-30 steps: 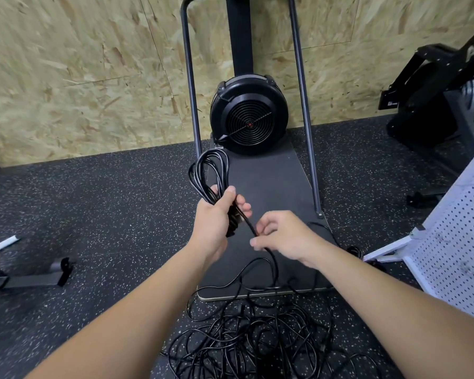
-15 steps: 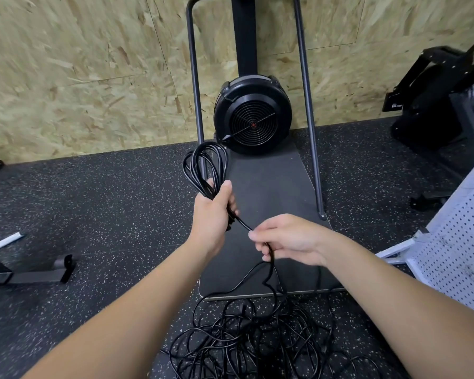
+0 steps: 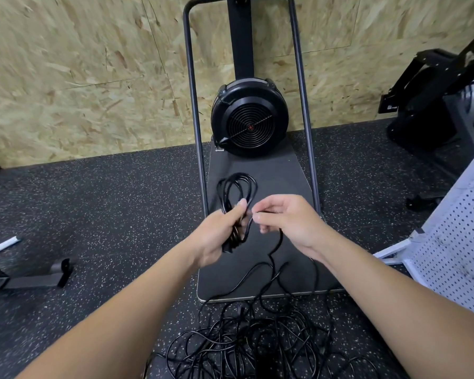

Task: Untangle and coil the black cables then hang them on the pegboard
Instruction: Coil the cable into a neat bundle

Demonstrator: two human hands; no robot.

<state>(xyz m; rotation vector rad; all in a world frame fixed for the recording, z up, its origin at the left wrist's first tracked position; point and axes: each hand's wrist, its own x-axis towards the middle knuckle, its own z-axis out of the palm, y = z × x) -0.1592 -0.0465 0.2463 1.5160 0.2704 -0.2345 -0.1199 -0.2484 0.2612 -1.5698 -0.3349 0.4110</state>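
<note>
My left hand (image 3: 219, 236) grips a small coil of black cable (image 3: 237, 187) whose loops stand up above the fist. Right beside it, my right hand (image 3: 288, 220) pinches the free strand of the same cable close to the left thumb. That strand drops from the right hand down to a tangled heap of black cables (image 3: 255, 340) on the floor in front of me. The white pegboard (image 3: 460, 236) stands at the right edge, with no cable visible on it.
A black fan-wheel exercise machine (image 3: 249, 116) with a dark base plate (image 3: 274, 170) and two upright bars stands against the chipboard wall ahead. Another black machine (image 3: 433, 105) sits at the far right. A low metal frame foot (image 3: 36, 277) lies on the speckled rubber floor at left.
My right hand has carried the strand up from below to meet the left hand, laying another loop on the coil. The left hand's coil has shifted slightly right.
</note>
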